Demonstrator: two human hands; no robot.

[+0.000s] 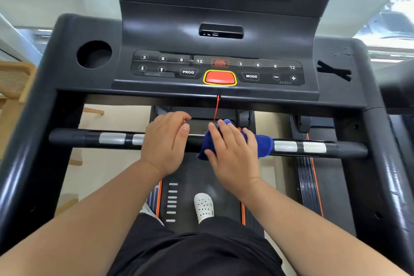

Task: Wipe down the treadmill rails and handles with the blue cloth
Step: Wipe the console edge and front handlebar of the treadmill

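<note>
Wiping the handlebar (331, 149), the right hand (233, 154) presses flat fingers on the blue cloth (262, 145); the left hand (164, 145) rests beside, fingers loosely bent. Side rails (391, 177) likely remain.

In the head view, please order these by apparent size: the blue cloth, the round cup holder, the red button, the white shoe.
1. Blue folded cloth, partly under the right hand.
2. Round black cup holder hole.
3. Red plastic button with yellow edge and white perforated shoe: they look alike, so unranked.
</note>
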